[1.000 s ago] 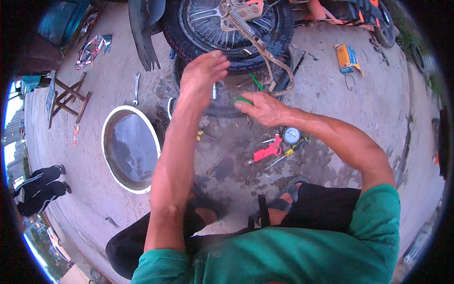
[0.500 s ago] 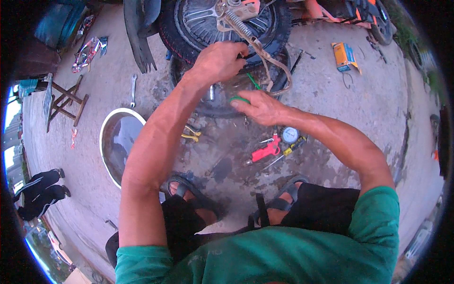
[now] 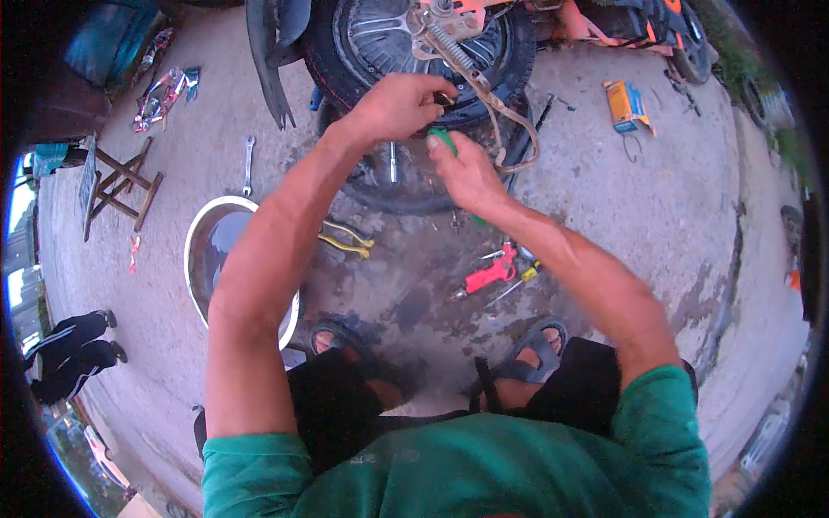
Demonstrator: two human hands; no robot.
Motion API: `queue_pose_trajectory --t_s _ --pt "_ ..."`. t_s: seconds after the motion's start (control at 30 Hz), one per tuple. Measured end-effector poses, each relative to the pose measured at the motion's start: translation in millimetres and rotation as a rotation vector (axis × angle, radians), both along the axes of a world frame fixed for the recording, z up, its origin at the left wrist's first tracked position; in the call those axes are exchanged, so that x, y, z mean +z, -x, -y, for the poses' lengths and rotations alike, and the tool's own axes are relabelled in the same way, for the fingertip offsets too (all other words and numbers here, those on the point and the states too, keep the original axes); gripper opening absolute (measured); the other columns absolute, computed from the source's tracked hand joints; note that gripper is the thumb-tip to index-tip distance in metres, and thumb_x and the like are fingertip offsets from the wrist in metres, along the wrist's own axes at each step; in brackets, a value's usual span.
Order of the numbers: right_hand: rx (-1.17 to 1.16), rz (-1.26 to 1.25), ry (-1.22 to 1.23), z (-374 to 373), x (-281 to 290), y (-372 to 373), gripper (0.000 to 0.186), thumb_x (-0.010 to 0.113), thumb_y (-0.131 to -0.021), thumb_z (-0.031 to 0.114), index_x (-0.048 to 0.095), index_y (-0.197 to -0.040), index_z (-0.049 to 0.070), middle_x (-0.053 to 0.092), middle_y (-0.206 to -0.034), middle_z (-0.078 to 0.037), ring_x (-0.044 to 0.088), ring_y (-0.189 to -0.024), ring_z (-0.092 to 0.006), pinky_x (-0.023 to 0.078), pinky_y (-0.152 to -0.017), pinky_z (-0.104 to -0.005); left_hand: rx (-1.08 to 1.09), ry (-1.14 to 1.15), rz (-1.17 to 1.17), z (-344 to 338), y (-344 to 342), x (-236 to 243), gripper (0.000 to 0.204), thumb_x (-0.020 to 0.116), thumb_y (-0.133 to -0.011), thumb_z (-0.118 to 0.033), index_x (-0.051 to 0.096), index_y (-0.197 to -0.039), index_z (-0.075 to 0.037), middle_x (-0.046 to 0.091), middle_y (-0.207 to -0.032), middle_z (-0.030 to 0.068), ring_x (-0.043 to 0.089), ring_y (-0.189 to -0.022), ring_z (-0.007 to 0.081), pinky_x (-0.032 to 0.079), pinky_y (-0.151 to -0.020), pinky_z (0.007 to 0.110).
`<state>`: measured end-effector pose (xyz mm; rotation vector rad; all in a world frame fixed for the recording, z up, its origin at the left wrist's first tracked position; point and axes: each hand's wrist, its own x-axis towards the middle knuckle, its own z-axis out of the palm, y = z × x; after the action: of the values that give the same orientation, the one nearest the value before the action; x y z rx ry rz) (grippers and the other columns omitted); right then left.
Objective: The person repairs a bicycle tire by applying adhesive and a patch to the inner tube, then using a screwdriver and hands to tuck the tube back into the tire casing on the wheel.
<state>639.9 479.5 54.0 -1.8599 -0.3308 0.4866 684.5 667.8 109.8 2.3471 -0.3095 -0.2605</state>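
Wheel (image 3: pixel 414 52), at upper centre, is being worked: left hand (image 3: pixel 393 108) pinching something small at the tyre, right hand (image 3: pixel 466 173) gripping a green tool (image 3: pixel 445 140). It may slip and hurt fingers.

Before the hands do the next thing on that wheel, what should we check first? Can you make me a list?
1. Left hand on the tyre rim: ok.
2. Right hand gripping the green tool: ok.
3. Where the tool's tip sits: cannot tell, hands hide it.
4. Strap clear of the hands: not ok, it hangs right beside them.
5. Red tool and yellow pliers close by on the ground: ok.
6. Basin clear of the left arm: not ok, the arm crosses over it.
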Motion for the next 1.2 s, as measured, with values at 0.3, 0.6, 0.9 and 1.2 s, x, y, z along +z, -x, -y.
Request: queue_pose_trajectory --t_s 0.3,0.6,0.9,1.2 --pt "-0.273 -0.309 -0.419 -10 -9 -2 0.038 0.055 -0.107 0.041 0.061 -0.099 0.004 0.058 -0.073 -0.003 0.054 -0.065 -0.0127 0.044 -0.059 -0.0322 0.351 0.524 -0.288 -5 71 -13 0.035 0.067 -0.103 -0.028 0.065 -0.128 -0.004 0.067 -0.093 -0.0004 0.061 -0.071 0.0067 0.051 -0.063 0.024" --pt "0.086 -0.965 -1.409 -5 12 -2 0.037 0.046 -0.11 0.046 0.058 -0.091 0.016 0.037 -0.058 0.008 0.032 -0.047 -0.0083 0.03 -0.055 -0.0277 0.38 0.493 -0.401 -12 138 -57 0.036 0.064 -0.104 -0.024 0.061 -0.135 -0.006 0.067 -0.102 0.0009 0.062 -0.089 0.0103 0.052 -0.079 0.028" --pt "-0.08 -1.066 -1.283 -3 -23 17 0.037 0.049 -0.109 0.047 0.057 -0.089 0.016 0.037 -0.057 0.007 0.033 -0.046 -0.0084 0.029 -0.051 -0.0272 0.087 0.104 0.127 -43 149 -56 0.048 0.087 -0.082 -0.034 0.065 -0.115 -0.009 0.063 -0.107 0.0091 0.064 -0.098 0.0264 0.054 -0.081 0.039" --pt "-0.276 -0.996 -1.079 -30 -38 21 0.038 0.052 -0.107 0.05 0.054 -0.091 0.016 0.037 -0.058 0.006 0.034 -0.046 -0.0094 0.029 -0.048 -0.028 -0.096 -0.259 0.29 -53 140 -35 0.046 0.086 -0.077 -0.044 0.061 -0.079 -0.006 0.057 -0.083 0.0132 0.066 -0.075 0.0373 0.053 -0.064 0.047"
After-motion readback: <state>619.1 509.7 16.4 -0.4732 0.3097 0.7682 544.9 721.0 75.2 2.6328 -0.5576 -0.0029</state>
